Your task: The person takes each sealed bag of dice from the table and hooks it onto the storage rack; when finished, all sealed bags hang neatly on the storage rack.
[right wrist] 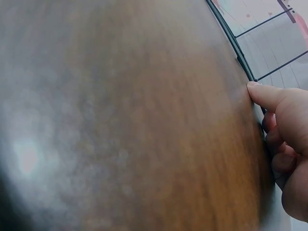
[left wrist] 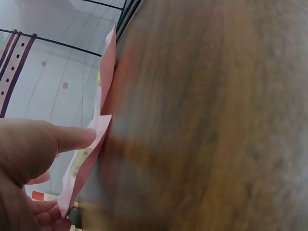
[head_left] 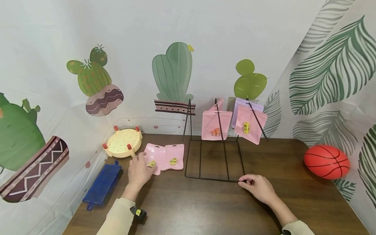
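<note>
My left hand (head_left: 140, 171) is at the left side of a pink zip pouch (head_left: 155, 150) holding yellow dice. In the left wrist view, the thumb lies on the front of this pouch (left wrist: 83, 175) and the fingertips are at its far edge. Another pink pouch (head_left: 176, 151) with yellow dice lies beside it, edges overlapping. My right hand (head_left: 259, 189) pinches the near right corner of a black wire rack (head_left: 205, 178). On the rack's prongs hang a pink pouch (head_left: 210, 120) with orange dice, a pink pouch (head_left: 254, 130) with yellow dice, and a lavender pouch (head_left: 239, 103) behind.
A yellow round toy with red-tipped legs (head_left: 123, 142) is at the back left, and a blue plastic tray (head_left: 102, 184) lies at the left edge. A red basketball-patterned ball (head_left: 327, 161) rests on the right of the brown table (head_left: 188, 209). A printed cloth hangs behind.
</note>
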Demonstrator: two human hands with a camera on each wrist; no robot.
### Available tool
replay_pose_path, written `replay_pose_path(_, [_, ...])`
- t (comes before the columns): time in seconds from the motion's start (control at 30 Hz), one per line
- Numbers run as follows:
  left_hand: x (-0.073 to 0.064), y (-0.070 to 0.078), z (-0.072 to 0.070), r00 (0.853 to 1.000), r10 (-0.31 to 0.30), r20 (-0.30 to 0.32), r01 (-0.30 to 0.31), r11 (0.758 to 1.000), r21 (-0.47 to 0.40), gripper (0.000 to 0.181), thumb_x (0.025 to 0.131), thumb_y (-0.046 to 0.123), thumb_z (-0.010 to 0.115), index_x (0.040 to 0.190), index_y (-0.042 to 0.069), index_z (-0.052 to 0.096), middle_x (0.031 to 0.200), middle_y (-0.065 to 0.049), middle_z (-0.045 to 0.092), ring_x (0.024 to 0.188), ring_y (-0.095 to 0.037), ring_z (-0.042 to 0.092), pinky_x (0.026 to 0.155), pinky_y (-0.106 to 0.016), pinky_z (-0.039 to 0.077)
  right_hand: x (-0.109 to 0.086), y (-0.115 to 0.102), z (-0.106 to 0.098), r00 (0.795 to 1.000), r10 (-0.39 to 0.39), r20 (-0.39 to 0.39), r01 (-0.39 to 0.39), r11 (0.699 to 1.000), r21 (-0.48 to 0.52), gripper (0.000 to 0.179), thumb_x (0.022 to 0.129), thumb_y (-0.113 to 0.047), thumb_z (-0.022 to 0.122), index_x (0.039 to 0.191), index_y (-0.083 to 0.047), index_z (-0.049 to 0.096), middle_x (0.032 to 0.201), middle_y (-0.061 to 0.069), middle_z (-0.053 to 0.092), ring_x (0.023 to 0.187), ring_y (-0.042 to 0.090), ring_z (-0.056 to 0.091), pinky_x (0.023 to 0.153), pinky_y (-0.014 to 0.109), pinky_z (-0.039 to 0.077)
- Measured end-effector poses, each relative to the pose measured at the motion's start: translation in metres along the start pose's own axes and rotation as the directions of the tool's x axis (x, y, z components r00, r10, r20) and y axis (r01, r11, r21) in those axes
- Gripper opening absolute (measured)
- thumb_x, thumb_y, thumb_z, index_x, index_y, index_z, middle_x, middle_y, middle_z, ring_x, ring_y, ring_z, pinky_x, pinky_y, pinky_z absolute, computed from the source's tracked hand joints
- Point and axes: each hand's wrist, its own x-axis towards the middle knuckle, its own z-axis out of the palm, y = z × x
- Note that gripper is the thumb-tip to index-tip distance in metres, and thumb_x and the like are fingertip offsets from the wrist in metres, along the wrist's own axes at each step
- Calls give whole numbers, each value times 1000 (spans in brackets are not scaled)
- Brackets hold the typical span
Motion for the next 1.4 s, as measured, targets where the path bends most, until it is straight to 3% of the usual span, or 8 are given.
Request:
replay_pose_path(0.27, [1, -3, -6, 999, -18, 47, 21, 999, -48, 108, 76, 33, 93, 155, 0, 29, 140, -31, 53, 123, -48, 49, 97, -63, 43, 0, 0, -1, 1000, 7, 7, -7, 1000, 1, 8, 89, -31, 84, 91, -34, 76, 70, -15, 52, 58, 2, 46, 53, 25, 36])
replay_pose_path(0.57, [-3, -5, -15, 994, -49, 96, 57, 995, -86, 97, 90, 30, 80, 160, -1, 20, 146, -35, 49, 124, -56, 55, 96, -67, 45, 0, 0, 0, 1000, 15, 12, -15, 1000, 5, 9, 89, -33, 84, 90, -36, 75, 70, -14, 52, 58, 3, 46, 54, 25, 35])
replay_pose_path(0.7, [-6, -5, -20, 994, -45, 104, 52, 996, -69, 87, 95, 28, 75, 158, -5, 25, 142, -36, 52, 123, -56, 55, 96, -68, 45, -1, 0, -1, 1000, 14, 10, -15, 1000, 11, 9, 89, -33, 84, 90, -36, 75, 70, -14, 52, 58, 3, 46, 54, 25, 36])
replay_pose_path(0.87, [-11, -4, -27, 994, -23, 103, 31, 997, -75, 67, 97, 28, 72, 149, -3, 44, 136, -31, 60, 121, -51, 59, 95, -66, 46, -1, 0, 0, 1000, 19, 12, -19, 1000, 7, 9, 89, -33, 84, 90, -36, 76, 71, -14, 52, 59, 3, 46, 54, 25, 36])
replay_pose_path(1.1, [-21, -9, -37, 998, 69, 1, -69, 995, -70, 33, 98, 20, 66, 126, 2, 66, 112, -20, 74, 98, -43, 69, 80, -58, 50, -1, 1, 0, 1000, 19, 6, -19, 1000, 2, 9, 89, -32, 84, 90, -36, 76, 71, -14, 52, 59, 3, 46, 54, 25, 36])
replay_pose_path(1.23, [-25, -9, -44, 996, 86, -22, -87, 995, -51, 21, 99, 21, 66, 114, 7, 70, 100, -14, 75, 81, -32, 69, 67, -48, 49, -1, 1, 0, 1000, 10, 1, -10, 1000, 7, 10, 88, -31, 84, 90, -35, 76, 71, -14, 53, 59, 3, 47, 54, 25, 37])
replay_pose_path(1.4, [-31, -5, -56, 993, 110, -53, -113, 992, -55, 13, 99, 19, 68, 107, 9, 69, 94, -11, 75, 75, -29, 67, 64, -46, 48, -1, 2, 1, 1000, 6, 1, -6, 1000, 5, 10, 88, -31, 84, 90, -35, 76, 71, -15, 53, 59, 3, 47, 55, 25, 37])
